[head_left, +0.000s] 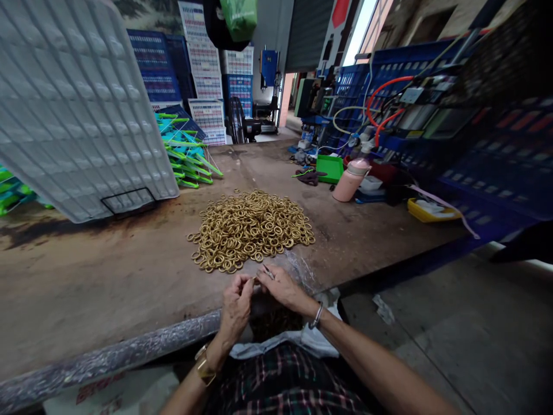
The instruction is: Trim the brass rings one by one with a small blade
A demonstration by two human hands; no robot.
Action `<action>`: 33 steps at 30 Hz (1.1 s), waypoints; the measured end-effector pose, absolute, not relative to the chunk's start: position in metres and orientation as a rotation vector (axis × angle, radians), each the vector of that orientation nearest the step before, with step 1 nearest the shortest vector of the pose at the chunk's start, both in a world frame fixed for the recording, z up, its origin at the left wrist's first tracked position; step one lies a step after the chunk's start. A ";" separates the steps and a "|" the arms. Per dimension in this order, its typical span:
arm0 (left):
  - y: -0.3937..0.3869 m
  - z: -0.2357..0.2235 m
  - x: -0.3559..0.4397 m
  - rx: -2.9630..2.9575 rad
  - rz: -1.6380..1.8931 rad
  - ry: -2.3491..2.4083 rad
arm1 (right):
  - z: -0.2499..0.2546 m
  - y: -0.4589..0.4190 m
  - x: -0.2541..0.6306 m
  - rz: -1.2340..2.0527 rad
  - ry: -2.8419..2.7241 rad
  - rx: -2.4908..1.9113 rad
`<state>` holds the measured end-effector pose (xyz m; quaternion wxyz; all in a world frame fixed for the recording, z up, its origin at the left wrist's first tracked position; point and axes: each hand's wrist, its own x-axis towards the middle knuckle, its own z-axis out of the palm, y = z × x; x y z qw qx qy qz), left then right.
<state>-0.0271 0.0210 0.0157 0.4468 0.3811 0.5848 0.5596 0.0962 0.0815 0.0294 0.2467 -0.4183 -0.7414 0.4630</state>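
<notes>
A heap of brass-coloured rings [254, 227] lies on the brown table in front of me. At its near edge my left hand [235, 308] is closed, thumb and finger pinching what looks like one small brass ring [255, 280]. My right hand [285, 290] is closed around a small pointed metal tool [268, 272], its dark tip standing out above the fingers. Both hands almost touch at the fingertips. Beneath them an open pale sack [280, 341] sits at my lap, its dark contents too dim to make out.
A ribbed translucent plastic panel [86, 109] leans at the left, with green and blue hangers [190, 153] behind it. Toward the right stand a pink bottle [351, 180], a green tray [329, 168], a yellow dish [432, 211] and a machine with orange hoses [415, 109].
</notes>
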 end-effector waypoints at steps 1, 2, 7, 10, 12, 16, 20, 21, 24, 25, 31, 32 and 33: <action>0.020 0.015 -0.027 1.008 1.404 1.446 | 0.028 0.081 0.095 1.313 -1.993 -1.148; 0.019 0.014 -0.027 1.054 1.410 1.440 | 0.027 0.081 0.094 1.348 -1.974 -1.151; 0.016 0.010 -0.028 0.832 1.191 1.318 | 0.024 0.082 0.090 1.295 -1.976 -1.194; 0.015 0.009 -0.029 0.741 1.166 1.191 | 0.025 0.082 0.090 1.318 -1.973 -1.175; 0.014 0.009 -0.029 0.722 1.202 1.144 | 0.025 0.082 0.093 1.252 -1.981 -1.214; 0.014 0.011 -0.028 0.733 1.205 1.154 | 0.022 0.079 0.100 0.904 -2.302 -1.211; 0.015 0.014 -0.028 0.747 1.194 1.233 | 0.020 0.072 0.102 0.692 -2.577 -1.133; 0.015 0.015 -0.027 0.750 1.194 1.253 | 0.020 0.071 0.102 0.656 -2.600 -1.135; 0.015 0.017 -0.027 0.770 1.192 1.306 | 0.022 0.070 0.101 0.630 -2.645 -1.130; 0.015 0.017 -0.027 0.783 1.193 1.320 | 0.022 0.070 0.101 0.640 -2.658 -1.128; 0.014 0.011 -0.029 0.838 1.199 1.322 | 0.017 0.070 0.102 0.677 -2.697 -1.111; 0.014 0.010 -0.029 0.842 1.198 1.317 | 0.016 0.070 0.102 0.674 -2.696 -1.112; 0.014 0.009 -0.029 0.847 1.199 1.315 | 0.016 0.070 0.102 0.673 -2.693 -1.117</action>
